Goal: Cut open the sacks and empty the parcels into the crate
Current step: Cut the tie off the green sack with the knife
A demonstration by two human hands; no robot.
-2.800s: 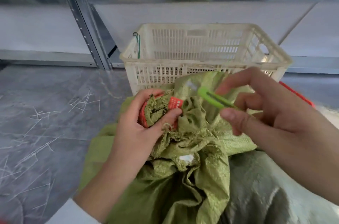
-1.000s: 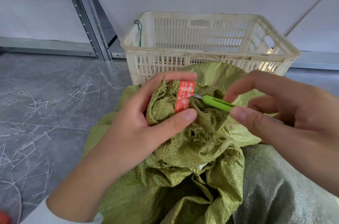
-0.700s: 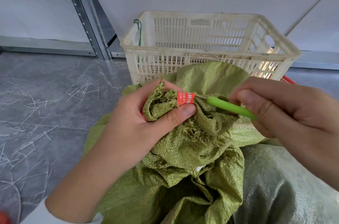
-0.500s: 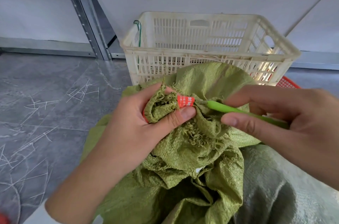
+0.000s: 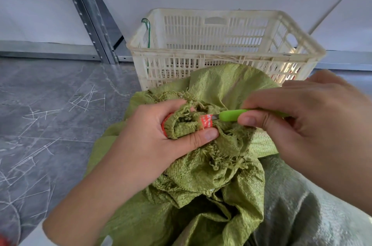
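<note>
A green woven sack point(image 5: 201, 191) fills the lower middle of the head view, its neck bunched and bound with a red tape band point(image 5: 206, 122). My left hand point(image 5: 157, 141) grips the bunched neck, thumb just below the band. My right hand point(image 5: 302, 124) pinches a lime-green cutter point(image 5: 231, 115) whose small blade touches the band's right edge. A cream slatted plastic crate point(image 5: 225, 48) stands on the floor right behind the sack. No parcels are visible.
A grey-green woven sack point(image 5: 306, 205) lies at the lower right against the green one. Grey scratched floor point(image 5: 50, 114) spreads to the left. Metal shelf uprights point(image 5: 88, 14) and rails run behind the crate. Something red shows through the crate's right slats.
My right hand brought the cutter from above the sack down to the red band and has been working the blade at its right edge. My left hand keeps its grip on the neck.
</note>
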